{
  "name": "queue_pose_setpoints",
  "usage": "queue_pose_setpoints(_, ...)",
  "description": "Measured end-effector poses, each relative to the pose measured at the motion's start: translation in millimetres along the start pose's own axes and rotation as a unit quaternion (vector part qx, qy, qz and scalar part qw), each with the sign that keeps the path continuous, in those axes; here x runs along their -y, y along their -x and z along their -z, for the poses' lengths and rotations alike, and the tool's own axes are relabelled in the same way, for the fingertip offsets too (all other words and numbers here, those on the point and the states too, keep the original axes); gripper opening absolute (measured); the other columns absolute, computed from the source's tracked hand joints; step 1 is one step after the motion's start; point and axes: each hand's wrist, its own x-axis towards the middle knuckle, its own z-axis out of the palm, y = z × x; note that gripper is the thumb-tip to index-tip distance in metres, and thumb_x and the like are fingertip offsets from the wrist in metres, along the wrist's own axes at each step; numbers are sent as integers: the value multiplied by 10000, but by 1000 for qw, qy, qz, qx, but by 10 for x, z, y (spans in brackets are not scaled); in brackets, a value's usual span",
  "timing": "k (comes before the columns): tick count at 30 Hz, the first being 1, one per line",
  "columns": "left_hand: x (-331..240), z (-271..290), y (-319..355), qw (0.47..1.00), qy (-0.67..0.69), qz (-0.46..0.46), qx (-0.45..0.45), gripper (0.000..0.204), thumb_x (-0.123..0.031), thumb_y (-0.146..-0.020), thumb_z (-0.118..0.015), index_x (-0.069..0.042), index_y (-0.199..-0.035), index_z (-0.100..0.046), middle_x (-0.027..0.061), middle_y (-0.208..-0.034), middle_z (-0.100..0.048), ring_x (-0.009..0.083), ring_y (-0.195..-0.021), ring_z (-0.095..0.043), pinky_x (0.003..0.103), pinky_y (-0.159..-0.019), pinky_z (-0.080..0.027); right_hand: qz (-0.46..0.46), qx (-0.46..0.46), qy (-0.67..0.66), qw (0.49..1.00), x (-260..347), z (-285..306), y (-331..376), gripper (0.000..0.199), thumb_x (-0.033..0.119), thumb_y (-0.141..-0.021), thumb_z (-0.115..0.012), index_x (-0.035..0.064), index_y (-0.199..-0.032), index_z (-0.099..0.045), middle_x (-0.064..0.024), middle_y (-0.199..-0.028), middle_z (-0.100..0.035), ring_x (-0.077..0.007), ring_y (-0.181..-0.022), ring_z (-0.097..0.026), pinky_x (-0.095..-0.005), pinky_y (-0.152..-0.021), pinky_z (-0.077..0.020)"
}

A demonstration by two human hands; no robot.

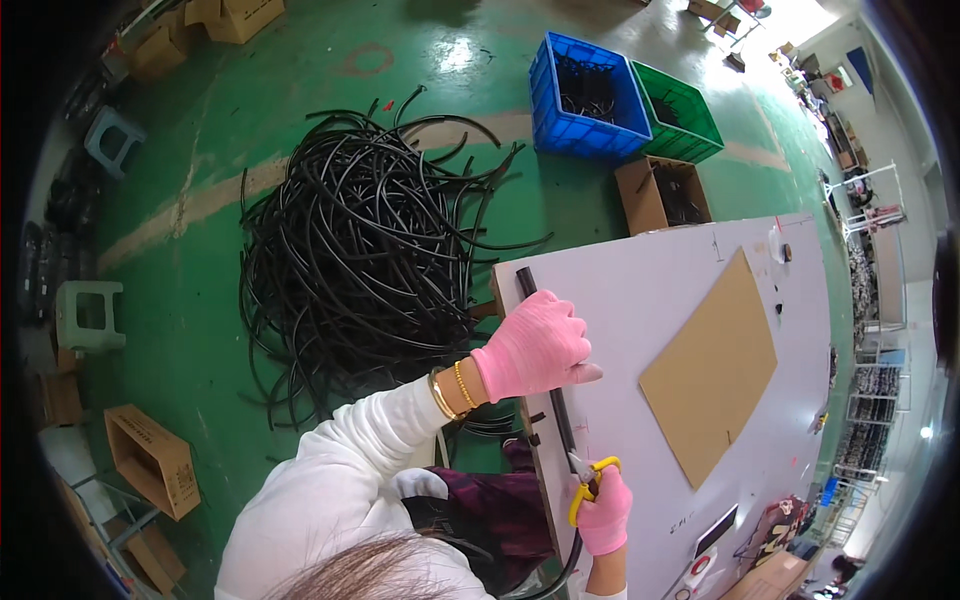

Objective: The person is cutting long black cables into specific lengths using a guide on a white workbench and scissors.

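Note:
A length of black hose (pixel 563 415) runs along the near left edge of the white table (pixel 620 300) and curves off toward the lower edge. My left hand (pixel 538 345), in a pink glove, is closed over this hose, its thumb stretched to the right. Lower down, my right hand (pixel 606 512), also pink-gloved, grips scissors (pixel 597 466) by their yellow handles. Their blades are at the hose; whether they touch or cut it I cannot tell. A brown cardboard sheet (pixel 715 370) lies flat to the right of both hands.
On the green floor at left is a big tangled pile of black hoses (pixel 365 250). Beyond the table stand a blue crate (pixel 590 138), a green crate (pixel 700 140) and a cardboard box (pixel 640 195). A phone (pixel 715 530) rests on the table. Stools (pixel 90 315) are far left.

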Motion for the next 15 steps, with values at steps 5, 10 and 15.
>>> queue_pose_setpoints(5, 88, 28, -70, 999, 2, 39, 19, 377, -423, -829, -608, -111, -627, -667, 32, -680, -586, 215, -806, -578, 361, -824, -431, -75, 38, -40, 996, 148, 57, -126, 229, 49, -795, -736, 1, -920, -550, -30, -641, -464, -100, -569, -420, -259, -514, -385)
queue_pose_setpoints(10, 190, -28, -45, 998, 27, 17, -50, 351, -386, -767, -669, -109, -562, -601, 32, -634, -556, 226, -730, -565, 373, -743, -428, -102, 60, -52, 992, 212, 57, -196, 256, 40, -783, -748, 7, -917, -532, -27, -636, -456, -101, -561, -420, -258, -508, -377)
queue_pose_setpoints(15, 190, 27, -52, 999, 35, 20, -8, 344, -387, -789, -635, -116, -578, -627, 29, -653, -574, 219, -776, -576, 372, -782, -433, -107, 66, -44, 991, 189, 83, -195, 278, 41, -771, -764, 13, -902, -521, -22, -632, -455, -100, -555, -417, -256, -503, -370)
